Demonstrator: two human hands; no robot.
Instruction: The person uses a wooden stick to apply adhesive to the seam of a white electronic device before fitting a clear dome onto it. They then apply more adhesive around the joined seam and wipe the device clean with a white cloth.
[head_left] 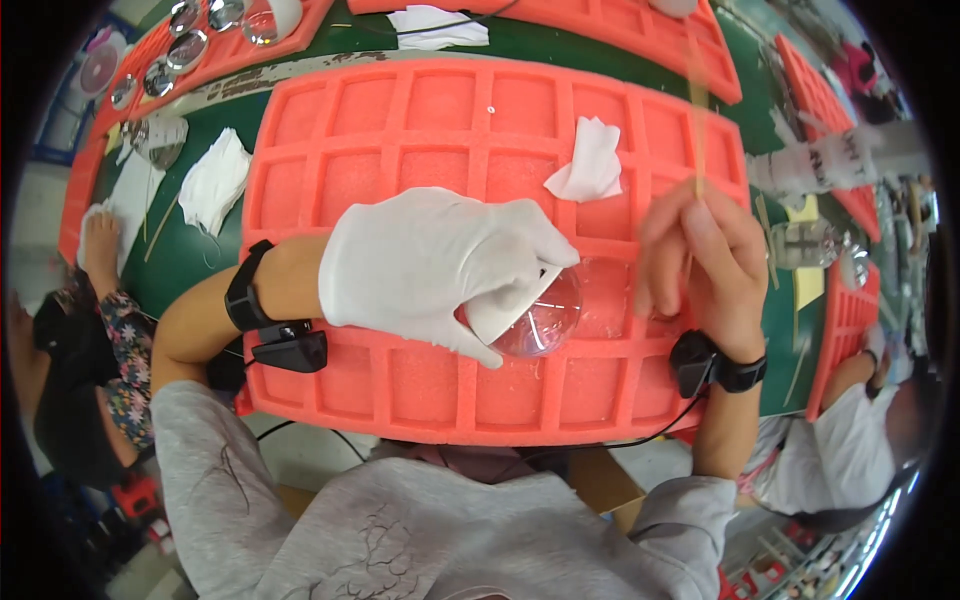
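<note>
My left hand [440, 270], in a white glove, is closed around a clear round globe [552, 312] with a white base. The globe is tilted over the red foam tray [430, 398], its clear side turned toward the right and its base partly covered by my fingers. To the right of it, my bare right hand [710, 262] pinches a thin wooden stick [699, 130] that points up and away, smeared by motion. The stick's lower end is hard to make out. A crumpled white tissue [588, 160] lies on the tray between and beyond my hands.
On the green table [192, 250] a white cloth [217, 180] lies left of the tray. Several clear globes [187, 50] stand on foam at the far left. Clear plastic wrapping [815, 165] sits at the right. Co-workers sit on both sides. A black cable [640, 440] runs along the tray's near edge.
</note>
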